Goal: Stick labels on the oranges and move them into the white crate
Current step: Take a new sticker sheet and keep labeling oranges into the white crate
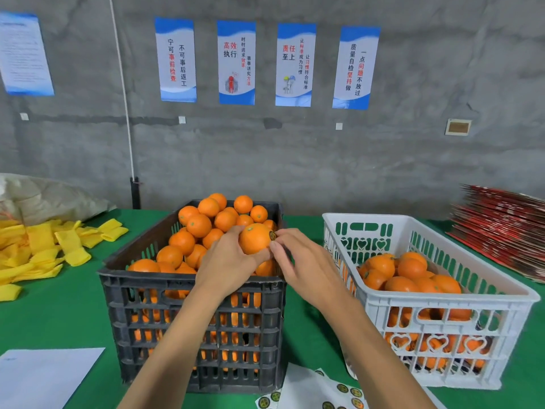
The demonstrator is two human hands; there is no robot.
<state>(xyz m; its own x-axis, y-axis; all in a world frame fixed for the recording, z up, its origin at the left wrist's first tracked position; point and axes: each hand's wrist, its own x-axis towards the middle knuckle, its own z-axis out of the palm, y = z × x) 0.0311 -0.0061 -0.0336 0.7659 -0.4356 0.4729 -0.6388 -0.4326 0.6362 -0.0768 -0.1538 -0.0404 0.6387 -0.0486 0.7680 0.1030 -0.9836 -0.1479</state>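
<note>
- Above the right half of the black crate, my left hand grips an orange, fingers curled round its left and under side
- At the orange's right side sits a small round label, dark with a yellow ring; my right hand has its fingertips at that label, and they seem to pinch or press its edge, though the blur leaves me unsure which
- Heaped in the black crate, near the middle of the green tabletop, are the unlabelled oranges, piled above its far rim
- Just right of it stands the white crate, partly filled with oranges
- Along the near edge, between the two crates, lies a sticker sheet with more round labels
- Toward the left edge lie yellow foam sleeves; at the near left corner, a white paper
- By the right edge, a red stack of flat cartons
</note>
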